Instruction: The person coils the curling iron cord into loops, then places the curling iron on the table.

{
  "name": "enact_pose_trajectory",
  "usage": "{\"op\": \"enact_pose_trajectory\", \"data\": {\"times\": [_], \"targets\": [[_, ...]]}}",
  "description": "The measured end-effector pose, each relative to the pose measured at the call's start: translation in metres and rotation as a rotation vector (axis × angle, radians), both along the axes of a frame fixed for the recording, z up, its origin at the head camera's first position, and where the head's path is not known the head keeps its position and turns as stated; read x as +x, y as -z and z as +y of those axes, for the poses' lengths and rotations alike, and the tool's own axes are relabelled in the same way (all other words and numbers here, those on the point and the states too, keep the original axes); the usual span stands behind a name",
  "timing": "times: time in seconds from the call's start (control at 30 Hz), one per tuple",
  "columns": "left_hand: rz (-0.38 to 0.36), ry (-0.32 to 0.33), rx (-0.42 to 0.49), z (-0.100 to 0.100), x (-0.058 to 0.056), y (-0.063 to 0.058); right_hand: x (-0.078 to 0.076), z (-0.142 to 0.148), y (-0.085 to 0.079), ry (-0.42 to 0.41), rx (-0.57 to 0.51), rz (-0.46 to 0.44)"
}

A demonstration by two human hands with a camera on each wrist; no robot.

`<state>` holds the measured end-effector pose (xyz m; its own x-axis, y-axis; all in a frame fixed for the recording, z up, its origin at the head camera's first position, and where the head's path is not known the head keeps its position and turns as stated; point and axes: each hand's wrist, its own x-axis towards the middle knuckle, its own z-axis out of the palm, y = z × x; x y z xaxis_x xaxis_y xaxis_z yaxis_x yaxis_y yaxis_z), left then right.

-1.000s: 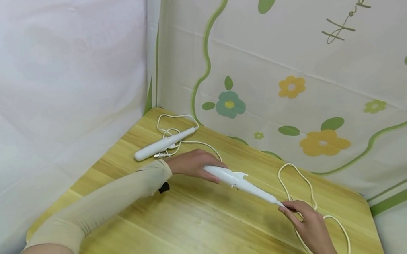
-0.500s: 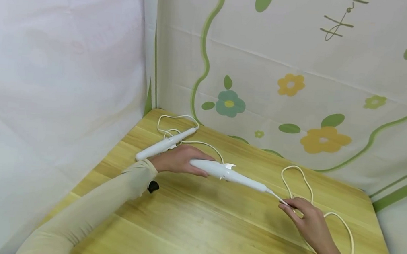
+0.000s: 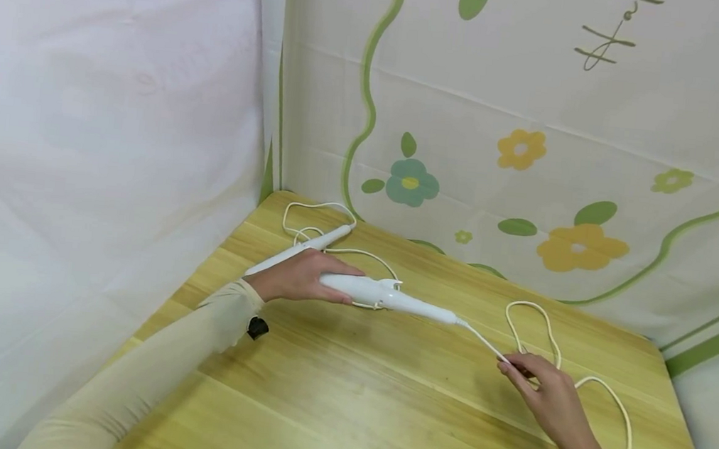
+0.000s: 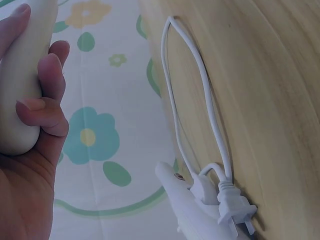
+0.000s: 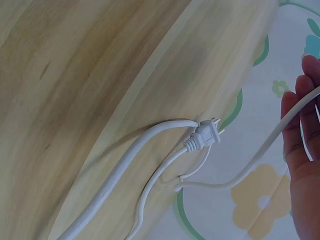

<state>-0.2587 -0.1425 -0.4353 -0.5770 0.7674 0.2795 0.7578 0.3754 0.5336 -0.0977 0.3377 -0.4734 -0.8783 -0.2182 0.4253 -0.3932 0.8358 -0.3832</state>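
My left hand (image 3: pixel 294 276) grips the thick end of a white curling iron (image 3: pixel 360 290), its small lever sticking up at the middle. In the left wrist view, fingers (image 4: pixel 50 80) curl round the smooth white body. From the iron's narrow end a white power cord (image 3: pixel 484 341) runs to my right hand (image 3: pixel 546 398), whose thumb and fingertips pinch it. A second white curling iron (image 3: pixel 329 236) lies at the back left, partly hidden behind my left hand. Its cord is looped, with a plug (image 4: pixel 232 202) beside it in the left wrist view.
Another two-pin plug (image 5: pixel 204 136) lies among cord loops near the table's back edge in the right wrist view. The wooden table (image 3: pixel 350 402) meets a flowered white cloth (image 3: pixel 465 191) at the back. A plain white cloth (image 3: pixel 115 160) hangs on the left.
My left hand has carried the curling iron leftward, toward the second one. My right hand has stayed nearly in place, and more cord now stretches between it and the iron.
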Motion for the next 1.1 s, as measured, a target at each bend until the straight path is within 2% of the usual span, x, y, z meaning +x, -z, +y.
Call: {"op": "enact_pose_trajectory", "data": {"times": [0.2, 0.53, 0.73, 0.93, 1.03, 1.1], "targets": [[0.014, -0.011, 0.007, -0.007, 0.003, 0.001, 0.001, -0.002, 0.003, 0.001, -0.009, 0.006], [-0.026, -0.061, 0.047, -0.015, 0.009, 0.003, 0.003, -0.009, 0.002, -0.013, -0.029, 0.004], [-0.012, -0.153, 0.067, -0.01, 0.01, 0.004, 0.004, -0.026, -0.012, -0.111, 0.005, 0.072], [-0.05, -0.235, 0.092, -0.003, 0.018, 0.007, 0.004, -0.05, -0.031, -0.224, 0.115, 0.183], [-0.032, -0.228, 0.052, 0.003, 0.023, 0.006, 0.005, -0.063, -0.038, -0.286, 0.171, 0.252], [0.006, -0.19, 0.006, 0.008, 0.028, 0.005, 0.005, -0.072, -0.043, -0.321, 0.208, 0.309]]}}
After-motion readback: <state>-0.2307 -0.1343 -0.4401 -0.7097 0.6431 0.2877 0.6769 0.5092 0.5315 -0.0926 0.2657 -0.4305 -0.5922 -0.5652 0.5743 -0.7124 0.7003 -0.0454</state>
